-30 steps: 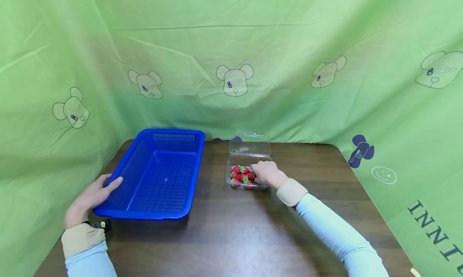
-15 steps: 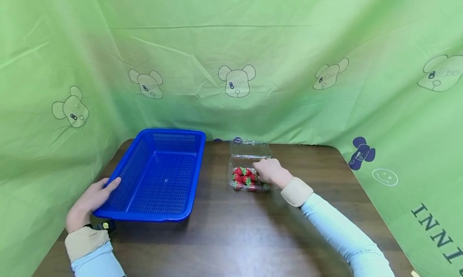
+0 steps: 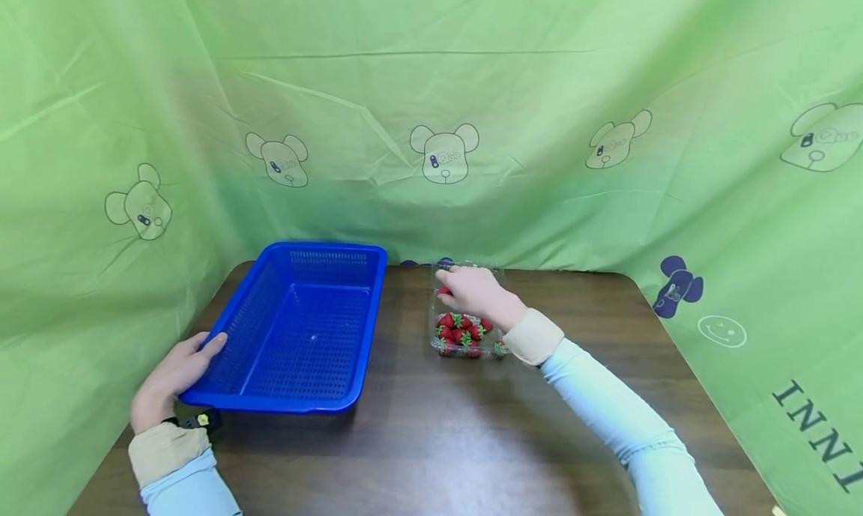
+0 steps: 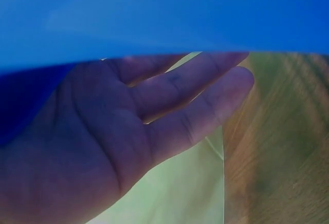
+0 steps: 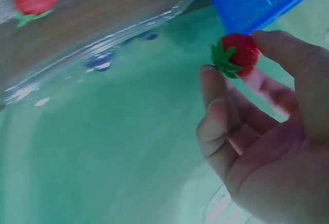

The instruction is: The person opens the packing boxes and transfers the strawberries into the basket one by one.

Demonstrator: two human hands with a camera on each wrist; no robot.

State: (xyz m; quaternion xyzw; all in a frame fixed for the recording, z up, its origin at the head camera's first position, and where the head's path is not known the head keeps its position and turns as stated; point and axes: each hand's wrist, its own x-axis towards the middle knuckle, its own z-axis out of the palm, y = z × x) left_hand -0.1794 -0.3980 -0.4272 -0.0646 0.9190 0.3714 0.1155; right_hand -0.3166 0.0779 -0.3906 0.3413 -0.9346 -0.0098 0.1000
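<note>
My right hand [image 3: 477,290] pinches one strawberry [image 5: 248,54] between thumb and fingers, its green leaves pointing away from the palm. That hand is raised over the back part of a clear plastic box [image 3: 434,329], whose hinged lid stands open behind it. Several red strawberries [image 3: 461,335] lie in the box. On the left, my left hand [image 3: 177,366] holds the near-left rim of a blue plastic basket [image 3: 236,407]. Its thumb lies over the rim, and the other fingers stretch beneath the basket's outer side in the left wrist view. No strawberry shows in the basket.
Both containers are on a brown wooden table [image 3: 418,433]. A green cloth [image 3: 337,111] printed with bear heads hangs close behind the table and along both sides. A strip of table separates the basket from the box.
My right hand has lifted out of the box and moved left and back, bringing a strawberry with it. The left hand has kept its hold on the basket rim.
</note>
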